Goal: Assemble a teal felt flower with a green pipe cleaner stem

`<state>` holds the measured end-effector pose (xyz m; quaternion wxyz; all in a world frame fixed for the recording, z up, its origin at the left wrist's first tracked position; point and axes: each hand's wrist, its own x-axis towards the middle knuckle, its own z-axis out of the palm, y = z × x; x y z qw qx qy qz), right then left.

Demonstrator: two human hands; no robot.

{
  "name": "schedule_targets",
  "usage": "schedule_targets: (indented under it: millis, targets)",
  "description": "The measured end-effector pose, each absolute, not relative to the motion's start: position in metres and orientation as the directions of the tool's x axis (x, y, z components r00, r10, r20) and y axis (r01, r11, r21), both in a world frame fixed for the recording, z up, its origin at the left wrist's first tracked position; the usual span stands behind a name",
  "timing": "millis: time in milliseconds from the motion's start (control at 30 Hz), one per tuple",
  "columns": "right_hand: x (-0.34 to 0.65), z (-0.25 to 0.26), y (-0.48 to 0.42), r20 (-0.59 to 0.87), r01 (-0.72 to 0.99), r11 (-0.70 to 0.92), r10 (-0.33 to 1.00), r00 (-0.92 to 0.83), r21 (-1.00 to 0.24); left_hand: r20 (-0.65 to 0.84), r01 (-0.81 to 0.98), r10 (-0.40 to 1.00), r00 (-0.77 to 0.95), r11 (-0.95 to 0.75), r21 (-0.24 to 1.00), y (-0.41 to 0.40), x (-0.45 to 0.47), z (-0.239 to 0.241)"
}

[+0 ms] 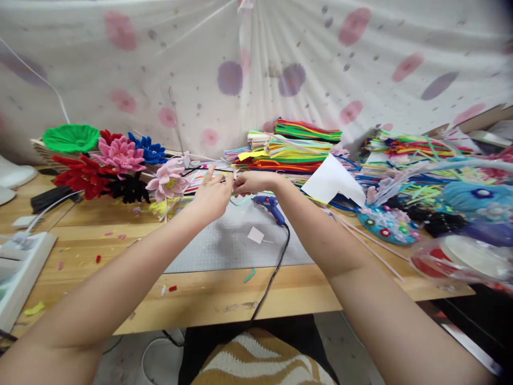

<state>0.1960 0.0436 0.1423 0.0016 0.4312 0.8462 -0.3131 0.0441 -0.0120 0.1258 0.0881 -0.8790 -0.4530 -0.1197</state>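
My left hand (215, 193) and my right hand (253, 183) meet over the far part of a grey cutting mat (200, 251). On the left hand some fingers are raised, while the fingertips nearest the right hand are drawn together. The right hand is closed in a pinch. Whatever lies between the fingertips is too small and blurred to name. Just below the hands a thin turquoise strip (241, 201) shows. A blue glue gun (271, 207) lies close by on the mat, its black cord running off the front edge. Nearer me rests a small white card (255, 235).
Fuzzy flowers, one of them pink (120, 155), stand at left by a green round piece (71, 138). Bundled pipe cleaners (298, 147) are stacked behind, with white paper (334, 182) before them. A power strip (24, 278) sits left; a blue flowered piece (387, 224) lies right.
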Motion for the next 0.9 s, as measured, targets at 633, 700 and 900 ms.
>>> schedule_targets:
  millis: [633,700,900]
  targets:
    - [0.187,0.064,-0.002,0.446,0.727,0.653,0.727,-0.522,-0.214,-0.096,0.952,0.961,0.259,-0.27,-0.143,0.019,0.022,0.139]
    - [0.184,0.054,-0.002,0.33,0.749,0.616,0.779,-0.532,-0.246,-0.119,0.955,0.963,0.243,-0.259,-0.145,0.018,0.02,0.136]
    - [0.172,0.093,-0.009,0.304,0.695,0.709,0.693,-0.653,-0.123,-0.118,0.931,0.95,0.29,-0.309,-0.196,0.012,0.019,0.127]
